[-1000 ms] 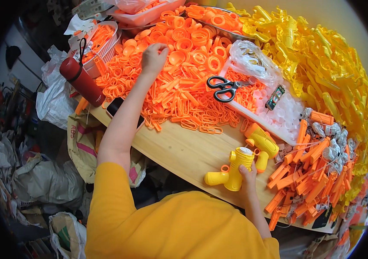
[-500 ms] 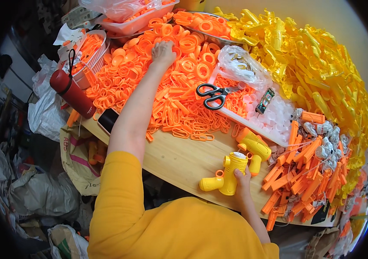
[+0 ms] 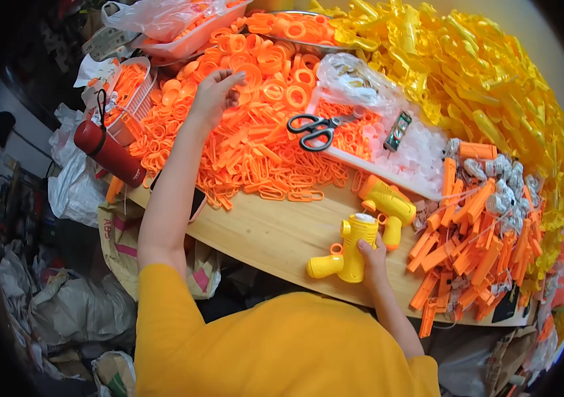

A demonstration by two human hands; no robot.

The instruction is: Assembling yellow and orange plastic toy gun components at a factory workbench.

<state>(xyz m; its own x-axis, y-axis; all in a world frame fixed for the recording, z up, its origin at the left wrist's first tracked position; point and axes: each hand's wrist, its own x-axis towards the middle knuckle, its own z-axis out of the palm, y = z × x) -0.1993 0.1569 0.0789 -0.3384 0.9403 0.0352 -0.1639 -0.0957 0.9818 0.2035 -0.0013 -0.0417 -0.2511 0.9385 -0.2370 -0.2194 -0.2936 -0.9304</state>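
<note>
At the left edge of the wooden table (image 3: 252, 228), a red flask (image 3: 113, 156) with a black strap (image 3: 101, 107) is seen. Beside it, a crumpled white bag (image 3: 74, 190) is found. A dark smartphone (image 3: 197, 201) is only partly shown.

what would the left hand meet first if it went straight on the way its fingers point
Probably the round orange parts just to the upper right of the left hand; its height above them is unclear, so it might pass over the nearest ones.
</note>
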